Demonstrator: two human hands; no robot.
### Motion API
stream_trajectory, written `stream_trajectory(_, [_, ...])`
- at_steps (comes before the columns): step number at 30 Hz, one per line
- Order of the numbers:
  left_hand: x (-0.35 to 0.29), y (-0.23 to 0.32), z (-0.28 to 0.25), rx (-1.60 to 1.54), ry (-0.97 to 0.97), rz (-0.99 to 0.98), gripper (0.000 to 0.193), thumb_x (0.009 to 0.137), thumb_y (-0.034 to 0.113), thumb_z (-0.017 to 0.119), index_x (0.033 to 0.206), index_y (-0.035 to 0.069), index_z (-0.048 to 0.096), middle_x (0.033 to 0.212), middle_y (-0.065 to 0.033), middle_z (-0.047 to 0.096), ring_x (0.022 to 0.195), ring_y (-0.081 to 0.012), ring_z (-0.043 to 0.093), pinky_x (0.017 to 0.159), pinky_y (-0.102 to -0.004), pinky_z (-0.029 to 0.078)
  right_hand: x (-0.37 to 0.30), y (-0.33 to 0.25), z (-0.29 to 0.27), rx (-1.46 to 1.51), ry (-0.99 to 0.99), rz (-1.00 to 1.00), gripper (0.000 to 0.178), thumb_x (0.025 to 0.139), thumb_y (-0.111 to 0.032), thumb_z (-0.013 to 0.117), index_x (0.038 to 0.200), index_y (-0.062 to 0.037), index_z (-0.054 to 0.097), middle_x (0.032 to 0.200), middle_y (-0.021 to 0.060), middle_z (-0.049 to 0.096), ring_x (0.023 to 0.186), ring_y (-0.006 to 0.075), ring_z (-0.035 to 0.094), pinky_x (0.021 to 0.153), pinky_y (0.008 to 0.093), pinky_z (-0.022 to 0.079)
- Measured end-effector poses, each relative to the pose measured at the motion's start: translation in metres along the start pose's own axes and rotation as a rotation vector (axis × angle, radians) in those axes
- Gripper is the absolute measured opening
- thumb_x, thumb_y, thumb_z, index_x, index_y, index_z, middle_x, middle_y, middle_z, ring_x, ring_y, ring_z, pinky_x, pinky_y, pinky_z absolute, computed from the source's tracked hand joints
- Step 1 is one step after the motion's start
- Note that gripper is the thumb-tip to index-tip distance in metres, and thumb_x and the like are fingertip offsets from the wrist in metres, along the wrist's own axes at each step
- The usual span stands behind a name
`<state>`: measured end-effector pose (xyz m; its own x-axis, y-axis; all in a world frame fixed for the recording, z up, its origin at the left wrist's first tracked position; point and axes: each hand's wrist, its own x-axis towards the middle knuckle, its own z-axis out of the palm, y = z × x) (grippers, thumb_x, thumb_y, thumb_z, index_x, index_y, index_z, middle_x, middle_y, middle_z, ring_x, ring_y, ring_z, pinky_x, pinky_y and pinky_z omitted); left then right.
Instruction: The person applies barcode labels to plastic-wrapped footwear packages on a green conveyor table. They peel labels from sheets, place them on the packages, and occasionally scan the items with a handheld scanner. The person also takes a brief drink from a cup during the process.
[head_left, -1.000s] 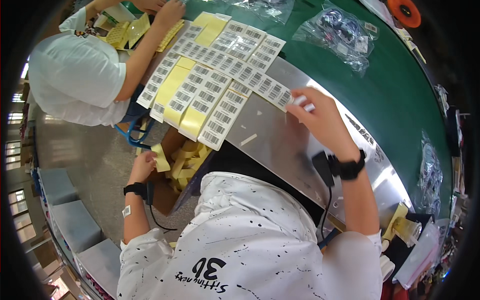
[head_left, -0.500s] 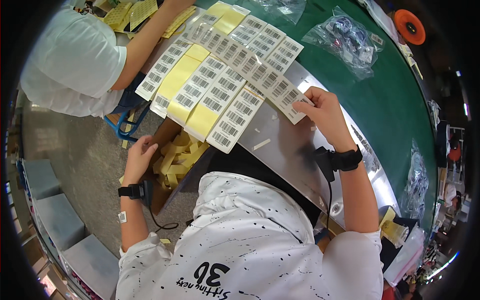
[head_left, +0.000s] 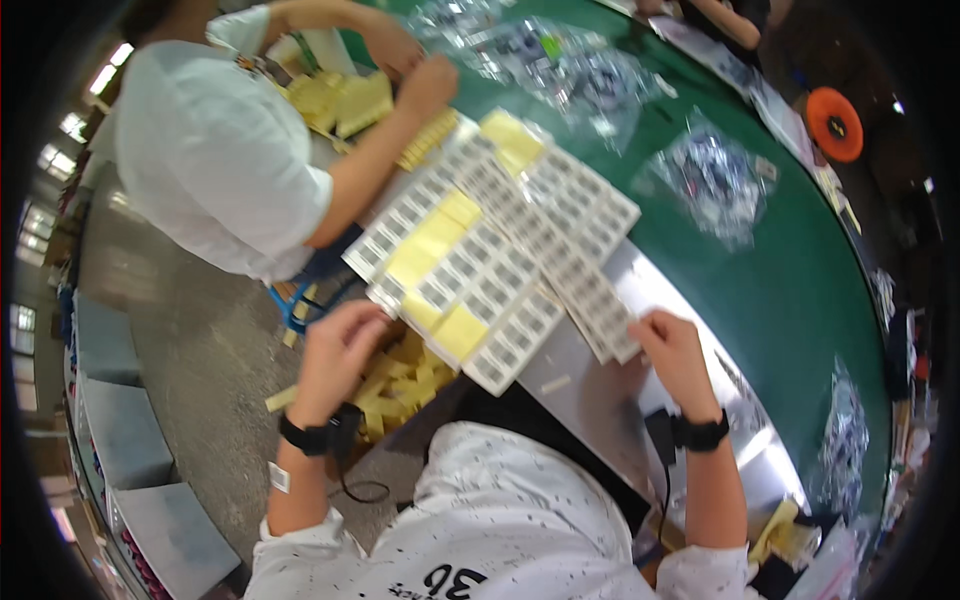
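Observation:
Several sheets of white barcode labels (head_left: 515, 335) lie overlapping on the metal tabletop, with bare yellow backing (head_left: 430, 240) showing between rows. Across them, slanting down to the right, runs a long strip of barcode labels (head_left: 570, 265). My right hand (head_left: 678, 360) pinches the strip's near end between thumb and fingers. My left hand (head_left: 340, 355) is at the lower left corner of the sheets, thumb and fingertips pressed together; blur hides what they hold, if anything. Below the sheets, a box of yellow paper strips (head_left: 405, 385) stands beside my left wrist.
At the left a co-worker in a white shirt (head_left: 215, 150) reaches over yellow sheets (head_left: 355, 105). Bagged items (head_left: 710, 180) lie on the green table (head_left: 780, 290). An orange disc (head_left: 835, 125) is at the far right; grey bins (head_left: 130, 430) line the left.
My left hand has moved up from beside the box to the sheets' corner, its fingers closing. My right hand keeps the strip's end. The view has shifted, and the co-worker's hands have come together.

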<state>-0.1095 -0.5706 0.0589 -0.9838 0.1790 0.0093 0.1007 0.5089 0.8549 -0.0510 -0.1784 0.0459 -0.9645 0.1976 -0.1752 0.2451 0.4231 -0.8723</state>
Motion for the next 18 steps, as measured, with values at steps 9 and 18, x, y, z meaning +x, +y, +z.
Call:
stream_trajectory(9, [-0.002, 0.068, 0.007, -0.123, -0.182, 0.190, 0.024, 0.088, 0.011, 0.065, 0.107, -0.004, 0.064, 0.089, -0.0111, 0.071, 0.075, -0.0128, 0.067, 0.069, -0.0274, 0.053, -0.019, -0.046, 0.004, 0.408, 0.030, 0.207, 0.030, 0.079, -0.009, 0.073, 0.063, -0.0079, 0.047, 0.057, -0.0021, 0.047, 0.045, 0.0038, 0.038, 0.039, 0.0217, 0.026])
stream_trajectory(18, [0.034, 0.106, 0.090, 0.428, -0.200, 0.752, 0.053, 0.084, 0.026, 0.068, 0.131, 0.008, 0.050, 0.143, -0.0165, 0.040, 0.130, -0.0347, 0.041, 0.104, -0.0540, 0.035, -0.023, -0.052, -0.011, 0.387, 0.072, 0.259, 0.031, 0.078, -0.013, 0.074, 0.063, -0.0070, 0.048, 0.056, -0.0022, 0.045, 0.044, 0.0042, 0.038, 0.039, 0.0225, 0.026])
